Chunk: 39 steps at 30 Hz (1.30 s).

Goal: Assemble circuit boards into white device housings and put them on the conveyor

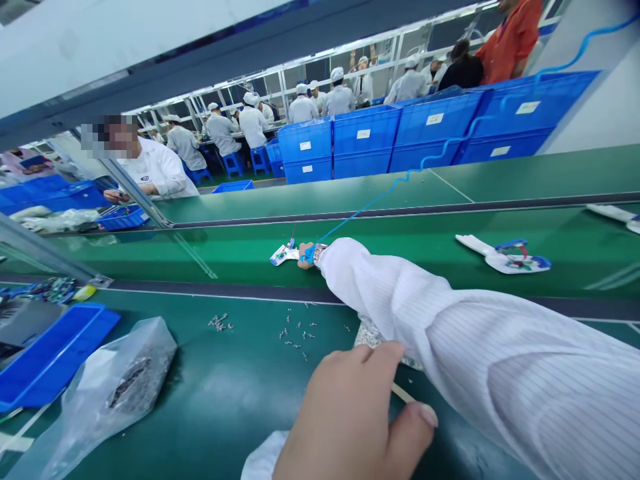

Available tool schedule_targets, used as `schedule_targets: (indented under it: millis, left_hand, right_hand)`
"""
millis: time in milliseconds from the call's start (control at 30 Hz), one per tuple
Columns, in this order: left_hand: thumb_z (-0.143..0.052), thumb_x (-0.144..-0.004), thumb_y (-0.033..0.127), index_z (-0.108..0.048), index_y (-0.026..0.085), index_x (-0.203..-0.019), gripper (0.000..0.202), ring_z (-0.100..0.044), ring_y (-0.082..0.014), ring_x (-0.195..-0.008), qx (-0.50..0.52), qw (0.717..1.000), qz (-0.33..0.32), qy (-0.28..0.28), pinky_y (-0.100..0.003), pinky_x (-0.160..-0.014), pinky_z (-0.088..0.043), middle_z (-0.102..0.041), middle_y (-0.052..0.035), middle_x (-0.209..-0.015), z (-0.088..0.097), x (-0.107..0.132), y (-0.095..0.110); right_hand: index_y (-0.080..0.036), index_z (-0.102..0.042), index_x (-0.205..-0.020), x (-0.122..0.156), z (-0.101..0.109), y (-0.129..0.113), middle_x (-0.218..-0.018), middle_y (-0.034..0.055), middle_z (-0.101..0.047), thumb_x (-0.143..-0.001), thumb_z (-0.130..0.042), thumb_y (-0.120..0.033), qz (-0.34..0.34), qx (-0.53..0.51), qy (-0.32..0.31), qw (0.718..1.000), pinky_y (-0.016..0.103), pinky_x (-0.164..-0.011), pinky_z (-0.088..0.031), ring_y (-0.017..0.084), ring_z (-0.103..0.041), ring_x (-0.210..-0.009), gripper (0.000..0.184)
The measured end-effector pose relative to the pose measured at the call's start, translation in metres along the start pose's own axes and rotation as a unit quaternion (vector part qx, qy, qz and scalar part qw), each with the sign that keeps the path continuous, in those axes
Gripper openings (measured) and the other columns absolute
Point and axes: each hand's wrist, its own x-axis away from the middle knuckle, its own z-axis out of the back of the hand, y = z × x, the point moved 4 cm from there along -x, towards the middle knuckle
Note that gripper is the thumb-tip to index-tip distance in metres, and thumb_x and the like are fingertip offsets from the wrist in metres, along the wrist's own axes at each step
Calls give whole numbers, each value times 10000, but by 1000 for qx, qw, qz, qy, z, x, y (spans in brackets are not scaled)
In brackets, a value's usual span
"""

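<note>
White moulded part (283,255): lay on the green belt (400,267), touching the right hand (307,256), long axis running left-right.
Right grip: narrow at the part's end; hold unclear.
Left grip: left hand (350,417) curled near a wooden stick (403,393); hold unclear.
Around: steel screws (217,323) lay left; foil pack (377,337) lay under the right sleeve (440,333).

Green belt (225,407) passable at 9 o'clock from near hand (350,417); plastic bag (125,387) and blue tray (55,357) obstruct beyond. Loose screws (297,330) lie at 11 o'clock.

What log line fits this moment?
Right hand: at white part on green belt | Left hand: beside wooden stick | Nearby: loose metal pieces
</note>
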Motion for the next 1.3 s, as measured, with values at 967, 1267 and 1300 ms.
schedule_targets:
  millis: [967,1267,1300]
  left_hand:
    - [-554,-815,440,-631,170,-1052,368,-527,-136,-622,543,827,9,142,-232,-541,-416,-626,-56,-814,-33,-12,6]
    - [-714,-645,517,-644,207,-962,449,-601,-172,-618,601,788,34,130,-313,-621,-484,-668,-55,-801,-40,-10,-7]
    - [-730,-624,521,-647,205,-913,436,-615,-183,-648,599,788,26,139,-318,-643,-491,-669,-51,-783,-38,-9,-7]
  right_hand:
    - [-134,-605,-650,240,15,47,-705,53,-623,-470,-791,-536,286,-449,-188,826,307,-792,-475,205,-593,-787,478]
    - [-112,-643,-677,244,9,32,-728,88,-658,-554,-724,-609,334,-471,-329,747,230,-674,-518,213,-650,-771,519]
    - [-111,-649,-677,244,7,29,-720,86,-661,-572,-715,-607,342,-465,-348,739,225,-667,-519,210,-654,-759,511]
